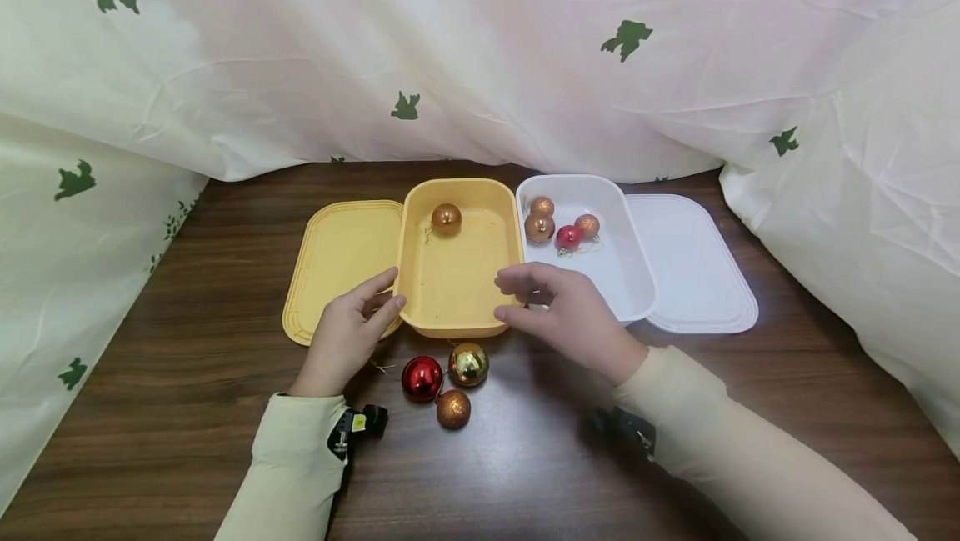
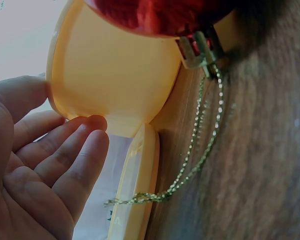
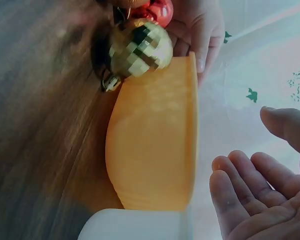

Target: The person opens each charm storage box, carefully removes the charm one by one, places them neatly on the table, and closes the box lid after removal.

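In the head view a yellow plastic box (image 1: 457,283) stands between my two hands, with one shiny copper bauble (image 1: 447,219) inside near its far end. My left hand (image 1: 348,334) is at the box's left side, fingers loosely extended and fingertips right at the wall and rim. Over the box's right rim hovers my right hand (image 1: 573,312), its fingers relaxed, thumb apart, nothing in its grasp. Just in front of the box lie a shiny red bauble (image 1: 422,379), a gold bauble (image 1: 468,364) and a glittery orange bauble (image 1: 453,409). The red one's gold cord (image 2: 194,135) trails along the tabletop.
A white box (image 1: 615,278) adjoins the yellow one on the right, holding several copper, orange and red baubles. A yellow lid (image 1: 345,262) lies to the left, a white lid (image 1: 693,266) to the right. White cloth (image 1: 480,49) hangs behind the dark wooden table (image 1: 187,341).
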Available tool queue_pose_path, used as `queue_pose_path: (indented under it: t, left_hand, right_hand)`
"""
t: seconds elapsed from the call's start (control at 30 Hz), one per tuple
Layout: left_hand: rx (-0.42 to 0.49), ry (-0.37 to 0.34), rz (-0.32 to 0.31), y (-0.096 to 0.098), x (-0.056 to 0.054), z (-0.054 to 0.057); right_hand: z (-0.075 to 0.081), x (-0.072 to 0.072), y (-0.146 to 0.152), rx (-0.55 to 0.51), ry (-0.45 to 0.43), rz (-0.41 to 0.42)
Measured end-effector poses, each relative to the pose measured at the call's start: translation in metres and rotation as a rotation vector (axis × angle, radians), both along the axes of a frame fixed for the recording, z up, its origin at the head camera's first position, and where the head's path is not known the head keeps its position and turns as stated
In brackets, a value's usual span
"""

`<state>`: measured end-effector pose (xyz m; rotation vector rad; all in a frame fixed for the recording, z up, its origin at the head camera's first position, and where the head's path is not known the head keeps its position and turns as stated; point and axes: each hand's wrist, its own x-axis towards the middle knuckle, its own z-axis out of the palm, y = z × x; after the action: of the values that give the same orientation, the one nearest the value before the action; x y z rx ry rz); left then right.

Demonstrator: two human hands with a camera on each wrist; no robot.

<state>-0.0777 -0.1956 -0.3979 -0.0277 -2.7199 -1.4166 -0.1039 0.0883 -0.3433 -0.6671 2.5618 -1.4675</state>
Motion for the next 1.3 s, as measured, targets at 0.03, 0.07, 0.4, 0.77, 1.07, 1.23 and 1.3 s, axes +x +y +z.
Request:
queue_pose_path:
  t: [0.03, 0.07, 0.4, 0.77, 1.07, 1.23, 1.3]
  left_hand:
    - [-0.001, 0.001, 0.0, 0.0, 0.0, 0.0]
    - [-0.002, 0.003, -0.001, 0.0, 0.0, 0.0]
    - [0.006, 0.008, -0.007, 0.0, 0.0, 0.002]
    - [0.0, 0.008, -0.006, -0.001, 0.001, 0.002]
    - [-0.002, 0.012, 0.001, -0.002, 0.001, 0.0]
    - [0.015, 0.018, -0.008, -0.002, 0.0, 0.001]
    - [0.019, 0.02, -0.012, -0.002, 0.0, 0.001]
  right_hand:
    - [0.0, -0.002, -0.002, -0.006, -0.006, -0.003]
    - [0.0, -0.004, -0.003, -0.01, -0.013, -0.005]
    - [0.003, -0.024, -0.014, 0.022, -0.009, -0.01]
    - [0.013, -0.043, -0.025, 0.083, -0.025, -0.017]
    - [0.017, -0.059, -0.044, 0.107, -0.019, -0.011]
    - [0.018, -0.066, -0.05, 0.126, -0.009, -0.024]
    - [0.02, -0.068, -0.052, 0.132, -0.003, -0.035]
